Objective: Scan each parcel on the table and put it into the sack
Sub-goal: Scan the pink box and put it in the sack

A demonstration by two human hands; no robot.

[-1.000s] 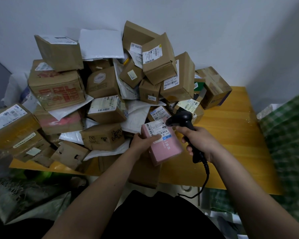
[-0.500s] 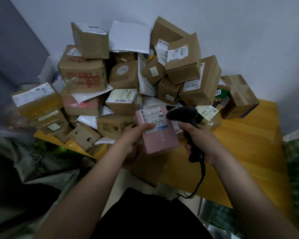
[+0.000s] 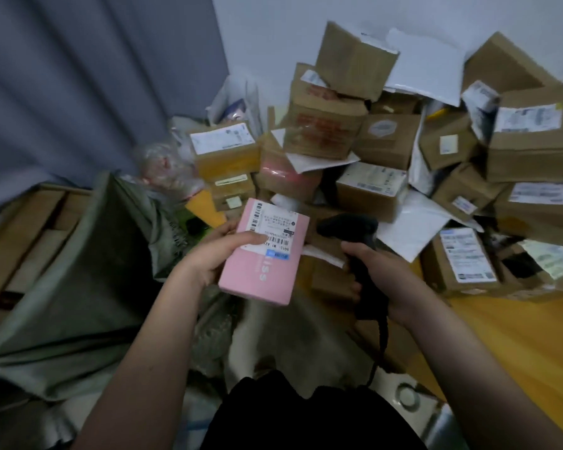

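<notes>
My left hand (image 3: pixel 213 254) grips a pink box (image 3: pixel 267 267) with a white barcode label on top, thumb across the label. It hovers off the table's left end, beside the grey-green sack (image 3: pixel 88 280) whose mouth gapes at the lower left. My right hand (image 3: pixel 379 271) holds a black barcode scanner (image 3: pixel 348 227) by its handle, its head just right of the pink box and its cable hanging down. A tall heap of brown cardboard parcels (image 3: pixel 374 190) and white mailers covers the wooden table (image 3: pixel 517 339).
A grey curtain (image 3: pixel 78 86) hangs at the left, a white wall behind the heap. Flat cardboard (image 3: pixel 23 228) lies left of the sack. Crumpled clear plastic (image 3: pixel 166 170) sits at the heap's left edge. Bare tabletop shows at the lower right.
The view has swung left, bringing the sack into sight. My left hand has carried the pink box leftward off the heap toward the sack; the scanner hand stays beside it.
</notes>
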